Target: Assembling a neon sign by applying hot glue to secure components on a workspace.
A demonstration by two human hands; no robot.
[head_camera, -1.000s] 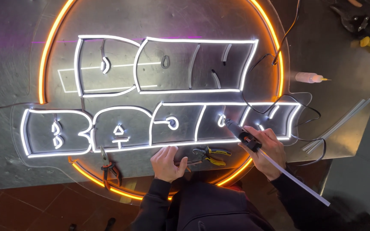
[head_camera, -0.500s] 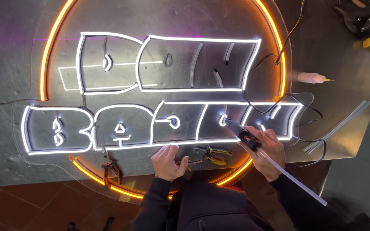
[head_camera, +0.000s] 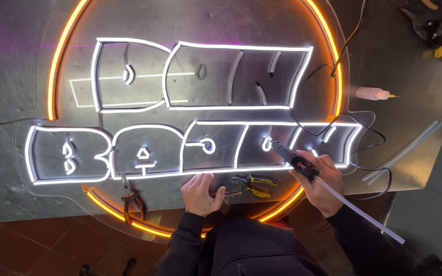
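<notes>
I see the right hand (head_camera: 323, 184) wrapped around a black tool (head_camera: 295, 159), fingers closed on its grip, tip touching the glowing sign (head_camera: 190, 117) at 4 o'clock. The left hand (head_camera: 200, 193) rests flat on the sign's lower edge (fingers together). Yellow-handled pliers (head_camera: 254, 185) lie between both hands.

A large neon sign (head_camera: 195, 112) lies flat on the metal table, spreading away from both hands. It has a round clear backing ringed by an orange glowing tube (head_camera: 65, 46), with two rows of white-lit outlined shapes inside — the lower row just beyond the left hand (head_camera: 200, 194) and under the tip of the right hand's (head_camera: 323, 184) tool. No packages, labels or screens show.
</notes>
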